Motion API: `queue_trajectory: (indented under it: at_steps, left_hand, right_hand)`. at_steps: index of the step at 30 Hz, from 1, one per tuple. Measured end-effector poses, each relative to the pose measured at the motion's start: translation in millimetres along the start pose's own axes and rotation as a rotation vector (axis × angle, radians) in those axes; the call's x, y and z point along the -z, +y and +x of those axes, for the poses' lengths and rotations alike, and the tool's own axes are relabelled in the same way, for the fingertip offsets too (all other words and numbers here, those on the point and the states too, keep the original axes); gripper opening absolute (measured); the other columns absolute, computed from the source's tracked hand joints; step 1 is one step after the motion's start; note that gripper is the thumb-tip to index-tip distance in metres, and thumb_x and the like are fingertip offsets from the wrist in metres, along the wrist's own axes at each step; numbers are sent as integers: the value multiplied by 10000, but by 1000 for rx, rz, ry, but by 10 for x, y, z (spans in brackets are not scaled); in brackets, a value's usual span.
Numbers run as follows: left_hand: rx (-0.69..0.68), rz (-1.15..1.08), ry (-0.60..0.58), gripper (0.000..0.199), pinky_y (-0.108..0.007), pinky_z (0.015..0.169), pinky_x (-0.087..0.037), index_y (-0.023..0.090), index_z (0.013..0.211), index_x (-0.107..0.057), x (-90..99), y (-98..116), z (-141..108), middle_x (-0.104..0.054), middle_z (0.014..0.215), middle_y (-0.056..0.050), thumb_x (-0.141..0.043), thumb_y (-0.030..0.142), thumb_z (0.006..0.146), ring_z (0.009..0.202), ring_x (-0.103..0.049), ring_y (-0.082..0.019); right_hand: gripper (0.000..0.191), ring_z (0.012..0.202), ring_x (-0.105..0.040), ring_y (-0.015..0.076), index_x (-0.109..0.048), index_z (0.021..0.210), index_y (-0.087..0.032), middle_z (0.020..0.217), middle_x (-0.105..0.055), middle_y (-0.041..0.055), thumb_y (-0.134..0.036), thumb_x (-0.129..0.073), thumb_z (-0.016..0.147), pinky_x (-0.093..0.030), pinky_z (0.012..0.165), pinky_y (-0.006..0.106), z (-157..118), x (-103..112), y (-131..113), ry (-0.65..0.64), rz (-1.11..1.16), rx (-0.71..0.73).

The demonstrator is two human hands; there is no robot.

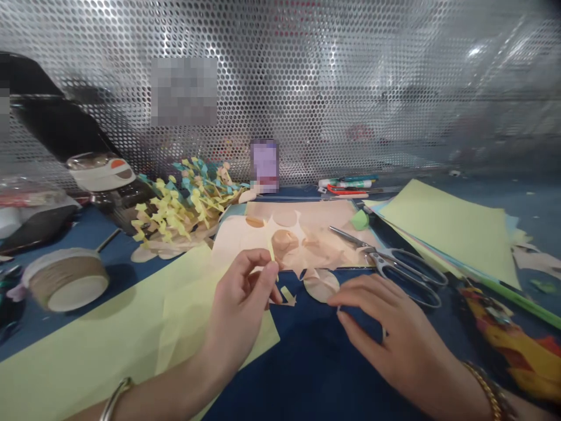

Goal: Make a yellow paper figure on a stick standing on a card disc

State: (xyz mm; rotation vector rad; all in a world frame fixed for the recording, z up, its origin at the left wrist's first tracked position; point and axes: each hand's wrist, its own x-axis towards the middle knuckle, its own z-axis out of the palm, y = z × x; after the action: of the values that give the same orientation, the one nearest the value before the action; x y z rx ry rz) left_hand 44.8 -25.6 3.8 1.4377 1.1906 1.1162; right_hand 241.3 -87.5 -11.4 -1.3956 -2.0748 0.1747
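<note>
My left hand point(249, 292) pinches a narrow yellow paper strip point(270, 242) between thumb and forefinger, with the strip standing nearly upright. Small yellow paper scraps point(288, 295) lie just beyond its fingertips. To the right, my right hand point(388, 327) hovers over the blue table with thumb and forefinger apart, and I see nothing held in it. A round, pale paper disc point(322, 285) is close to its fingertips. Behind that hand rest grey-handled scissors point(392, 263), blades pointing left. Cut-out peach paper point(284, 240) with round holes lies past both hands.
Yellow paper sheets point(100, 333) spread under my left forearm; more coloured sheets point(456, 228) are stacked at right. A tape roll point(68, 280), a jar point(105, 175) and yellow and teal paper sprigs point(175, 204) stand at left. Pens point(348, 183) lie by the perforated metal panel point(307, 76).
</note>
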Motion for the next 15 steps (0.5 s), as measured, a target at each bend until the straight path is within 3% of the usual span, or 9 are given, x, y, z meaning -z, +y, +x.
queue_trajectory:
  at_steps: [3,7,11,15]
  left_hand:
    - [-66,-4,44,113,-175,462,-415,194,860,-519,14,50,-25,-551,665,53,-551,302,849,492,-520,-61]
    - [-56,12,17,147,-179,495,-426,207,904,-523,35,38,2,-570,683,48,-551,344,861,541,-548,-73]
    - [-38,16,-2,159,-192,502,-424,211,882,-532,56,-33,64,-580,779,36,-552,367,861,587,-575,-81]
    - [-1,25,-16,174,-202,517,-427,205,879,-544,55,-66,65,-590,770,26,-549,377,858,599,-583,-93]
  right_hand:
    - [221,958,-598,250,-578,1041,-265,1030,-651,45,-198,-562,831,-464,833,443,17,11,74,3,-140,-41]
    - [333,991,-601,286,-545,1155,-221,1122,-630,91,-269,-582,828,-490,814,471,11,-24,136,-62,-240,-104]
    - [283,770,-635,214,-560,1142,-240,966,-645,55,-203,-521,864,-524,677,378,15,-39,141,-105,-130,-180]
    - [225,550,-566,138,-572,1095,-246,781,-600,8,-221,-524,876,-498,509,275,43,-15,171,-29,104,-274]
